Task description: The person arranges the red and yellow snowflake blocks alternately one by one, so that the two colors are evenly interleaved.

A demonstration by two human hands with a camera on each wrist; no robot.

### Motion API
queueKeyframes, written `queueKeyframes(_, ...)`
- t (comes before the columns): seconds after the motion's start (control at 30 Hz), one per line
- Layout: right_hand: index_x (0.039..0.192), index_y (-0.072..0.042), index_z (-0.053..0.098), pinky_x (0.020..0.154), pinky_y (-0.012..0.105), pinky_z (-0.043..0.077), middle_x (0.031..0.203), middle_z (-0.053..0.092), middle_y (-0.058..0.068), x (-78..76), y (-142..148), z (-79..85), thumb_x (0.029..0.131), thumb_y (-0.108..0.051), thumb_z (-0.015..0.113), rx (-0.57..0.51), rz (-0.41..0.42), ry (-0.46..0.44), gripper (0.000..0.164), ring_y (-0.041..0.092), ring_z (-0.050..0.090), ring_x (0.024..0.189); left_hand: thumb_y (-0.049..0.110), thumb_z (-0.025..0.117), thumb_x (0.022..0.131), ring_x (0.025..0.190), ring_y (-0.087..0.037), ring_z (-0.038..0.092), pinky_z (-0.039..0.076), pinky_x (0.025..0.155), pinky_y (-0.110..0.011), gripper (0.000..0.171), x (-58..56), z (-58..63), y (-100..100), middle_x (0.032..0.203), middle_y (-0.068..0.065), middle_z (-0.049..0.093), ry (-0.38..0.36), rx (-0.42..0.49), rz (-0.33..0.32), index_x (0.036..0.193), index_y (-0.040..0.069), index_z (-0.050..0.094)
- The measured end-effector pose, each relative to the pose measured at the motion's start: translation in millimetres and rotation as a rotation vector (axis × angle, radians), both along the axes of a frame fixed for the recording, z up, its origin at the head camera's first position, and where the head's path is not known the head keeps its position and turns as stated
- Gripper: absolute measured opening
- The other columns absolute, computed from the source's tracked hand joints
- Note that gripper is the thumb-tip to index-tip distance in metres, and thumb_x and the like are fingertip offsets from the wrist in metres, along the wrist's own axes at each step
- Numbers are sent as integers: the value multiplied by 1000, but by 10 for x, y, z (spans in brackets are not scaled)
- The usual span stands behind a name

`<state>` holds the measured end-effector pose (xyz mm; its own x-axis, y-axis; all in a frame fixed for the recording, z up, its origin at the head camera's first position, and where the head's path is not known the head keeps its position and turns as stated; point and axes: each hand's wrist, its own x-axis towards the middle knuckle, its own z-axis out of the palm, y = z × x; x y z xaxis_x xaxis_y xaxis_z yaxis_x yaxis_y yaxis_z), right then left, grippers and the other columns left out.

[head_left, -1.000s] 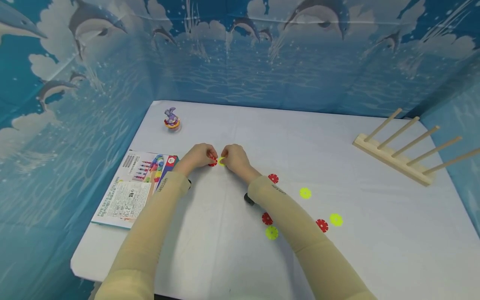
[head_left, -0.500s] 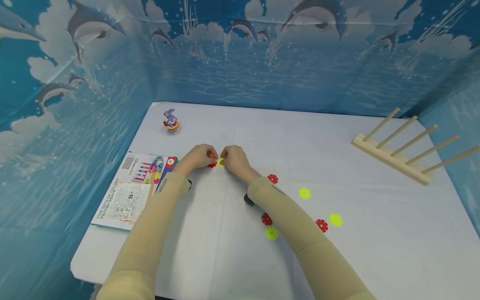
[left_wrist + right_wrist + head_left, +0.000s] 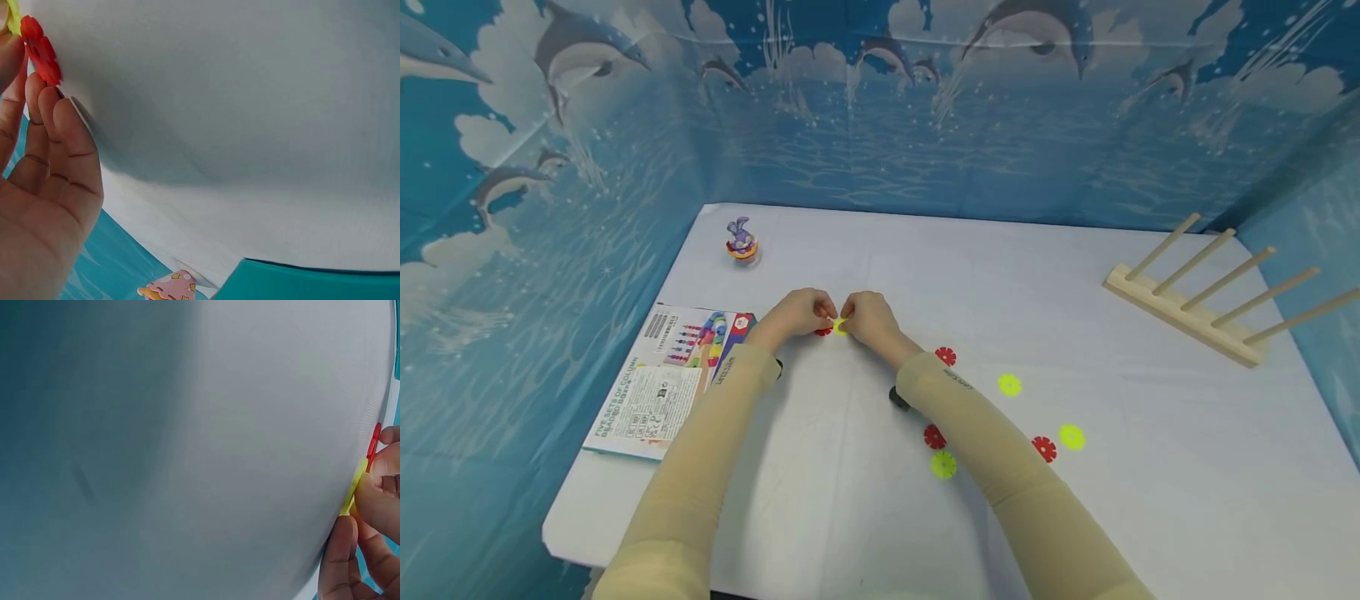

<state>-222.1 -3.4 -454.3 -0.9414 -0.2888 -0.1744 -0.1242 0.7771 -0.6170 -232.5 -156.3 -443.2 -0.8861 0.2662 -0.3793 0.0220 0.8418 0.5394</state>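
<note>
Slot to slot, best press red notched disc [image 3: 42, 53], pinched in left hand [image 3: 799, 316], squarely against yellow notched disc [image 3: 353, 489], likewise pinched in right hand [image 3: 871, 318], without bending.

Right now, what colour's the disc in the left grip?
Red; the disc shows best in the left wrist view.

box [image 3: 655, 392] left on table [image 3: 820, 508] | figurine [image 3: 742, 242] behind box | disc pair [image 3: 840, 328] between left hand [image 3: 797, 318] and right hand [image 3: 871, 320] | two loose discs [image 3: 943, 465] left of right sleeve [image 3: 1007, 467], four loose discs [image 3: 1010, 385] right | peg rack [image 3: 1183, 317] back right
</note>
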Motion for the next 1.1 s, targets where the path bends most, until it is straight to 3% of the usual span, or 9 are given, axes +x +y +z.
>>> queueKeyframes(0.27, 98, 0, 71, 84, 34, 52, 98, 71, 12, 2, 10, -12, 85, -9, 76, -4, -5, 4, 16, 26, 64, 95, 9, 66, 93, 80, -19, 57, 49, 74, -26, 13, -5, -23, 45, 97, -10, 63, -7, 21, 5, 105, 6, 66)
queueKeyframes(0.6, 96, -2, 72, 80, 32, 53, 96, 73, 10, 2, 12, -3, 84, -9, 77, 5, -16, -8, 14, 22, 64, 89, 14, 69, 92, 78, -17, 56, 46, 69, -24, 14, -25, -71, 31, 95, -9, 63, 6, 18, 9, 103, 5, 66)
queueKeyframes(0.8, 99, -2, 72, 84, 33, 53, 100, 72, 11, -7, 62, 35, 86, -8, 73, 1, 9, -32, 15, 23, 65, 94, 15, 69, 92, 78, -16, 55, 45, 69, -24, 14, -35, -101, 10, 92, -7, 63, 0, 40, 21, 102, 6, 67)
queueKeyframes(0.93, 103, -3, 70, 84, 33, 52, 102, 70, 11, -14, 215, 112, 89, -10, 70, -20, 33, -62, 17, 22, 63, 93, 15, 69, 91, 77, -17, 56, 46, 70, -24, 14, -30, -102, 1, 91, -7, 63, -16, 64, 36, 102, 6, 68)
queueKeyframes(1.1, 109, -5, 69, 84, 33, 51, 104, 68, 10, 45, 631, 261, 90, -15, 69, -51, 47, -135, 21, 21, 61, 93, 17, 70, 91, 78, -17, 56, 47, 73, -24, 17, -29, -98, -12, 93, -7, 63, -33, 65, 35, 105, 8, 68)
